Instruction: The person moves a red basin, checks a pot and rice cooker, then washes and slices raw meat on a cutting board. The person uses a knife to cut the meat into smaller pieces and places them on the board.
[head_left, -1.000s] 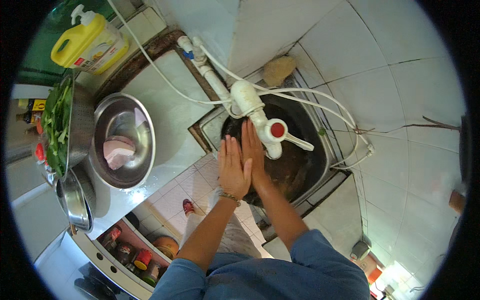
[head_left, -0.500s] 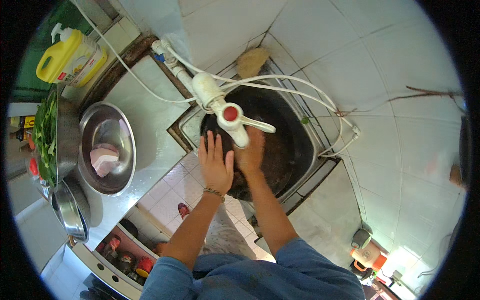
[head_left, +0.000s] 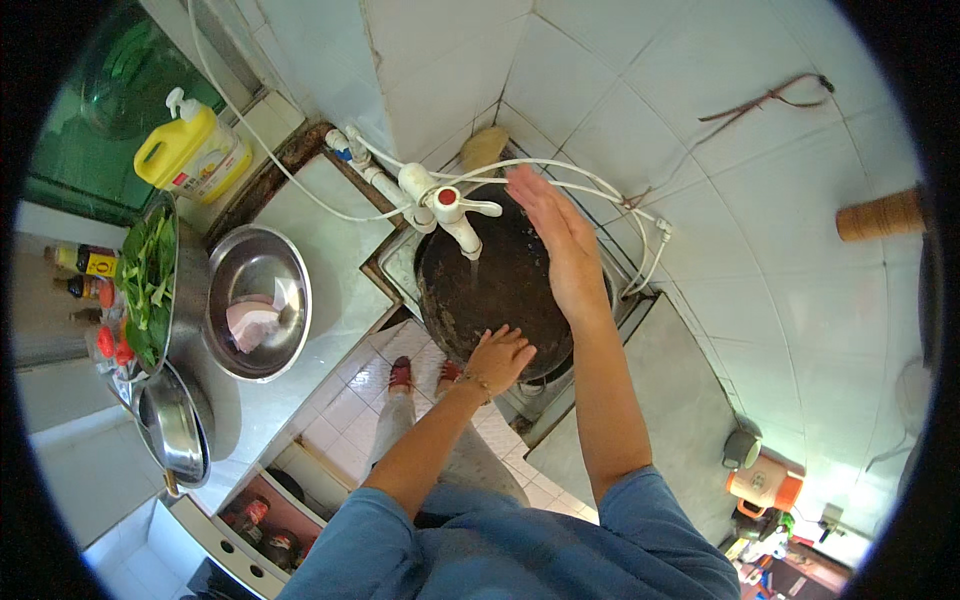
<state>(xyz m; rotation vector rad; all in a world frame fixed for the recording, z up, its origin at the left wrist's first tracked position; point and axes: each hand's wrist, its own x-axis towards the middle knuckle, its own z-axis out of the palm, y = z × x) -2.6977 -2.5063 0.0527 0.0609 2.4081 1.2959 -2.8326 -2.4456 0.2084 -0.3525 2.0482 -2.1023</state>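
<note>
A large dark round pan, apparently a wok [head_left: 480, 300], lies in the sink [head_left: 403, 265] below the white tap [head_left: 455, 222]. A faint stream of water seems to fall from the spout onto it. Flat on the pan's near edge rests my left hand [head_left: 500, 358], fingers spread, a bracelet on its wrist. My right hand [head_left: 562, 245] is held over the pan's right side with its fingers stretched out and nothing in it. Whether its edge touches the pan I cannot tell.
To the left, a steel bowl [head_left: 215, 285] holds a piece of pale meat [head_left: 253, 322]. Beyond it stand a pot of leafy greens [head_left: 150, 275], stacked pans [head_left: 172, 428] and a yellow pump jug [head_left: 195, 155]. White hoses [head_left: 590, 178] loop behind the tap; tiled walls [head_left: 690, 250] enclose the corner.
My left hand has moved down and right to the pan's near edge. My right hand has come out from under the tap, up and to the right. The pan now shows more.
</note>
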